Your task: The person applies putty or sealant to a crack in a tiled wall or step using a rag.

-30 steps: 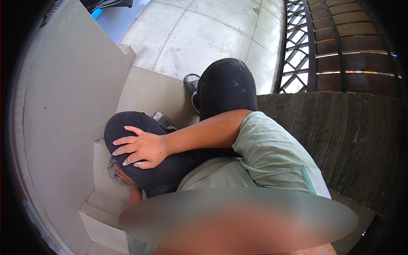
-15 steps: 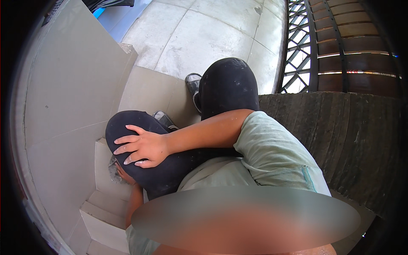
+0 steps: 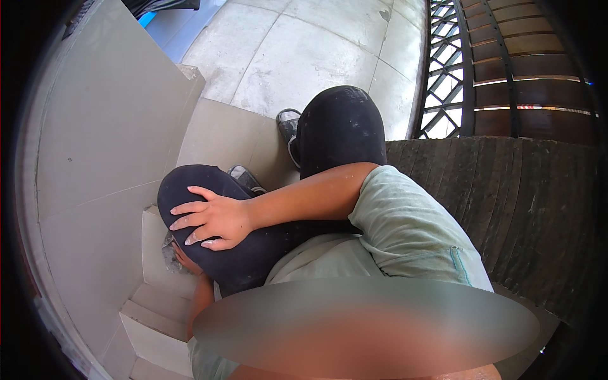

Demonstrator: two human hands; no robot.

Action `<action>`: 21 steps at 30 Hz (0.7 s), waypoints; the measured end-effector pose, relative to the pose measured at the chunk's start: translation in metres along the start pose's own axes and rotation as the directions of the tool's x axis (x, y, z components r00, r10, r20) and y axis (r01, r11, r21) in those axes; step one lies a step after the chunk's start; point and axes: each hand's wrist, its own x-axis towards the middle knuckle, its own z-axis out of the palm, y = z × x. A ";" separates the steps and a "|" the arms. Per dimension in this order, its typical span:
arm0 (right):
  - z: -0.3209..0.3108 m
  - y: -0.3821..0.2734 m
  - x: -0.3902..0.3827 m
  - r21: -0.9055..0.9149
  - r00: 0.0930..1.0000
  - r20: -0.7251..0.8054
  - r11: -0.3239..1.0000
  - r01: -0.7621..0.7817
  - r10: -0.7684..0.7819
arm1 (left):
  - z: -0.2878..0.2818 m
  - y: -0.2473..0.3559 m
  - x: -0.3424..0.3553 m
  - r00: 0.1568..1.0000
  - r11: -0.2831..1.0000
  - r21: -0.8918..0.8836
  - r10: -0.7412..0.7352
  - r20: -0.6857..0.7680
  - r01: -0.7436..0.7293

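Note:
My right hand point(image 3: 218, 223) lies spread over my left knee point(image 3: 193, 183), with the right forearm stretched across my lap. Its fingers are apart and hold nothing. There are pale specks on the fingertips. Beyond the outer side of that knee, low by the tiled step point(image 3: 155, 244), is my left hand point(image 3: 185, 260), partly hidden by the leg. Its fingers are closed against a grey, crumpled thing point(image 3: 169, 254), perhaps a rag or thin plastic, pressed to the step's face.
A tall beige tiled wall point(image 3: 107, 126) rises on the left, above more steps point(image 3: 158, 316). Ahead spreads a pale, dusty tile floor point(image 3: 310, 57). To the right are a dark ribbed surface point(image 3: 481, 202) and a metal lattice gate point(image 3: 443, 76). A blue sheet point(image 3: 180, 31) lies at the far left.

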 end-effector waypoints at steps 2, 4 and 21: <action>-0.001 -0.001 0.000 0.004 1.000 0.005 1.000 -0.004 0.004 | 0.000 0.001 0.000 1.000 1.000 -0.022 -0.013 -0.003 0.013; -0.001 0.000 -0.001 -0.002 1.000 0.006 1.000 -0.005 0.005 | -0.002 0.006 0.001 0.999 0.989 0.146 0.033 -0.009 -0.031; 0.000 0.001 -0.001 0.001 1.000 0.011 1.000 -0.003 0.003 | -0.006 0.009 0.001 0.998 0.993 0.112 -0.047 0.033 0.043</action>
